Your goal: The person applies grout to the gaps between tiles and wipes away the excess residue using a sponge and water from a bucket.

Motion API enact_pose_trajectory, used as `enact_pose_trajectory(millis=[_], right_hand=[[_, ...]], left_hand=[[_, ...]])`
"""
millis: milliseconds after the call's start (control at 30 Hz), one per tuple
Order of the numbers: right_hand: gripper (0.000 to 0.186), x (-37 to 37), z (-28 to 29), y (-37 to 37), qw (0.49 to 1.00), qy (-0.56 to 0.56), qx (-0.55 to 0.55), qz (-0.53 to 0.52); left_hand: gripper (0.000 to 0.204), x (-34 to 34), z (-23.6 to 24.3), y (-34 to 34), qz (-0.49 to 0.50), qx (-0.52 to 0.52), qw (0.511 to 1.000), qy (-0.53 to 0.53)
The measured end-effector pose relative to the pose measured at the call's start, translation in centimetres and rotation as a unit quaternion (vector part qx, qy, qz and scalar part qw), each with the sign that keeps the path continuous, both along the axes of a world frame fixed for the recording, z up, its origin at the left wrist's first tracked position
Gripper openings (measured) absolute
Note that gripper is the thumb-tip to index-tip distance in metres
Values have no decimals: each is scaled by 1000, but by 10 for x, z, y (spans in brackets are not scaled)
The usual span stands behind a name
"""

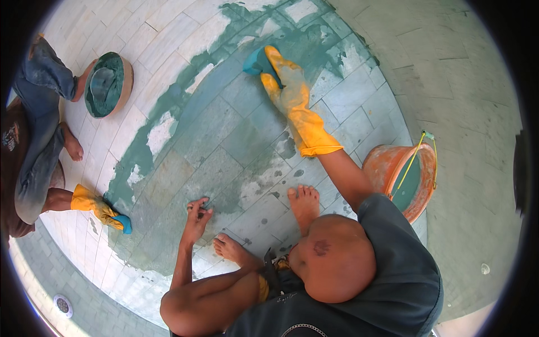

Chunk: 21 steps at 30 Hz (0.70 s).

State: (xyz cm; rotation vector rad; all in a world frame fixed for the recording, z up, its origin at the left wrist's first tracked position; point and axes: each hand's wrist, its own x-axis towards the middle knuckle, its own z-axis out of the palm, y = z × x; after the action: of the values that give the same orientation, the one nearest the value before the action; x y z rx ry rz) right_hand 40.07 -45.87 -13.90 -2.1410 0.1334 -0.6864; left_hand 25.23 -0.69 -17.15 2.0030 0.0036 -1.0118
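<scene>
My right hand (289,92), in a long yellow rubber glove, reaches far out and grips a blue sponge (257,60). The sponge is against stone floor tiles (216,126) smeared with wet green grout. My bare left hand (197,219) hovers low over or rests on the tiles near my left foot, fingers loosely bent and apart, holding nothing. Green grout (182,92) lies thick in a band beyond the wiped tiles, with pale bare patches in it.
An orange bucket (382,165) of greenish water, with a yellow cord handle, stands at my right. At the left, a co-worker's yellow-gloved hand (98,208) presses another blue sponge (123,223) to the floor. A round basin (128,84) holds green grout and a scoop. A floor drain (63,305) is lower left.
</scene>
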Motion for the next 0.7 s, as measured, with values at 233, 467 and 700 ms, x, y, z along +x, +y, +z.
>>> enact_pose_trajectory(millis=[233, 467, 700], right_hand=[[53, -73, -50, 114, 959, 123, -228, 112], [50, -18, -55, 14, 946, 164, -281, -3], [54, -12, -37, -10, 980, 104, -145, -93]], left_hand=[[42, 2, -4, -7, -9, 8, 1000, 7], [41, 1, 0, -7, 7, -4, 1000, 26], [42, 3, 1, -13, -14, -5, 1000, -7]])
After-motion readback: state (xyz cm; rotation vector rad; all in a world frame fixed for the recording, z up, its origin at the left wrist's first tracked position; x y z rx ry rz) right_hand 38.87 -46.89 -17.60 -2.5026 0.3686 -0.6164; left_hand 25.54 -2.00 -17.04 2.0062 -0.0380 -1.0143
